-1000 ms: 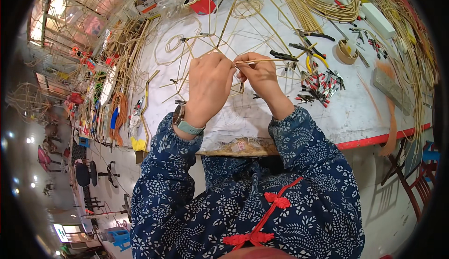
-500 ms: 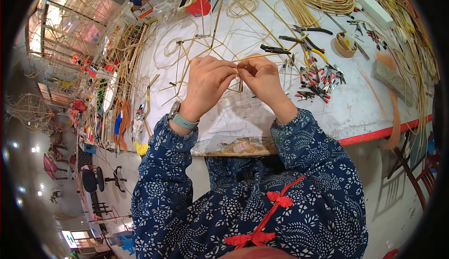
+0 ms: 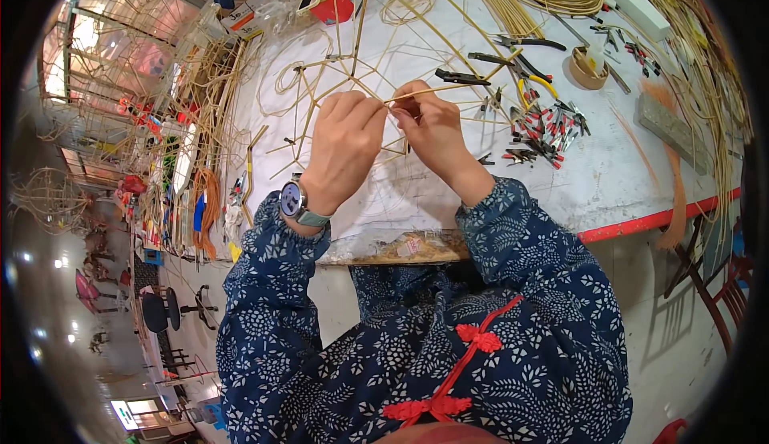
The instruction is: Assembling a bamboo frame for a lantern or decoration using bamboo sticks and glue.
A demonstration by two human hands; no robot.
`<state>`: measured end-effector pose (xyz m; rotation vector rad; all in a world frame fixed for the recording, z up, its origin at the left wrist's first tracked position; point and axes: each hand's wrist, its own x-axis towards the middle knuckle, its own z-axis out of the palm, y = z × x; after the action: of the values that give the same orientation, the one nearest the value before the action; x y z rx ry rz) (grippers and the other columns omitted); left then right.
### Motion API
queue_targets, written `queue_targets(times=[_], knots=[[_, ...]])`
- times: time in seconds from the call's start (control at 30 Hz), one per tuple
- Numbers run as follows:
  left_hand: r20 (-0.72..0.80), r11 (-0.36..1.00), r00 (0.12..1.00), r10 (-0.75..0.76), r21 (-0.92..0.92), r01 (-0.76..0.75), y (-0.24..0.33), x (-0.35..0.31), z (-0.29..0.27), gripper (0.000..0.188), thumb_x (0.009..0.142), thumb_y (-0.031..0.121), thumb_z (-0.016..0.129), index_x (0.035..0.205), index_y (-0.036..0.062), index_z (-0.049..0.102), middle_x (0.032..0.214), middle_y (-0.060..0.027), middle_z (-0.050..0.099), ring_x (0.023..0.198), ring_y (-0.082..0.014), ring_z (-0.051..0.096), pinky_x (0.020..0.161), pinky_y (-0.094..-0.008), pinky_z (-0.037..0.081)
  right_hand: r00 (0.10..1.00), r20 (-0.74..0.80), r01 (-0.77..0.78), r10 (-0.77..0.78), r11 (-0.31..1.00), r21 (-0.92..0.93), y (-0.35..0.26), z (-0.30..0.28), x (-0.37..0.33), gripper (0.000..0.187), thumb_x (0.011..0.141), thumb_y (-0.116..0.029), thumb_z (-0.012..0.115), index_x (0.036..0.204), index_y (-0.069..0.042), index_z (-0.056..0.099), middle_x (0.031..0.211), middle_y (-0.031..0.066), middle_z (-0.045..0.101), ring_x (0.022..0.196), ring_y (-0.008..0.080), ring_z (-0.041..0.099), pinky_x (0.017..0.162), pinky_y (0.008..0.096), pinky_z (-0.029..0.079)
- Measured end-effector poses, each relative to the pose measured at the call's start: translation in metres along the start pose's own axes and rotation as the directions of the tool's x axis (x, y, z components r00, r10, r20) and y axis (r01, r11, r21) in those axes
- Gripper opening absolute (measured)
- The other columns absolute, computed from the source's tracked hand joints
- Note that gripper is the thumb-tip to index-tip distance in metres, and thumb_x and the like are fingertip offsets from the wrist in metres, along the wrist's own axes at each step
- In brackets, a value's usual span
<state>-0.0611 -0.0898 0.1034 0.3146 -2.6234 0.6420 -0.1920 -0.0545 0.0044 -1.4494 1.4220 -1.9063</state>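
A frame of thin bamboo strips [image 3: 436,34] lies across the white-covered table, its rods meeting in angled joints. At its near side my left hand [image 3: 346,141], a watch on the wrist, is closed with the fingers curled. Its fingertips are mostly hidden behind the knuckles. Close against it, thumb and forefinger of my right hand [image 3: 432,127] pinch at the frame, where one strip runs out past the knuckles. What lies between the fingertips is too small to make out. A black clamp [image 3: 462,77] sits on the frame just beyond my right hand.
Right of my hands lie pliers [image 3: 538,83] with yellow-lined handles and a heap of small red-and-black clips [image 3: 549,135]. Farther right are a tape roll [image 3: 589,71], a grey block [image 3: 673,133] and bamboo bundles. A red container [image 3: 332,5] stands at the far left.
Both hands have shifted slightly left, staying close together. My left wrist has rolled, so the watch face now shows. The frame and clamp have moved a little left with them.
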Motion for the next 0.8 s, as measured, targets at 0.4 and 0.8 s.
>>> queue_targets(times=[0.4, 0.8], knots=[[0.143, 0.792, 0.898, -0.415, -0.429, 0.435, 0.004, -0.005, -0.011, 0.005, 0.080, 0.014, 0.069, 0.082, 0.0108, 0.072, 0.085, -0.0005, 0.070, 0.084, -0.0162, 0.059, 0.086, -0.0337, 0.038, 0.998, -0.034, -0.048, 0.051, 0.996, 0.078, -0.010, 0.005, -0.008, 0.016, 0.078, -0.010, 0.071, 0.089, 0.000, 0.066, 0.087, 0.0089, 0.067, 0.068, 0.0149, 0.067, 0.062, 0.0254, 0.054], [-0.054, 0.869, 0.917, -0.396, -0.345, 0.355, 0.009, -0.005, 0.002, 0.008, 0.079, 0.015, 0.069, 0.073, 0.0096, 0.069, 0.073, -0.0001, 0.065, 0.087, -0.0182, 0.057, 0.095, -0.0410, 0.030, 0.987, -0.159, 0.016, -0.004, 0.997, 0.070, -0.003, 0.010, -0.007, 0.012, 0.083, -0.007, 0.068, 0.089, 0.003, 0.067, 0.080, 0.0083, 0.068, 0.070, 0.0129, 0.067, 0.062, 0.0241, 0.053]])
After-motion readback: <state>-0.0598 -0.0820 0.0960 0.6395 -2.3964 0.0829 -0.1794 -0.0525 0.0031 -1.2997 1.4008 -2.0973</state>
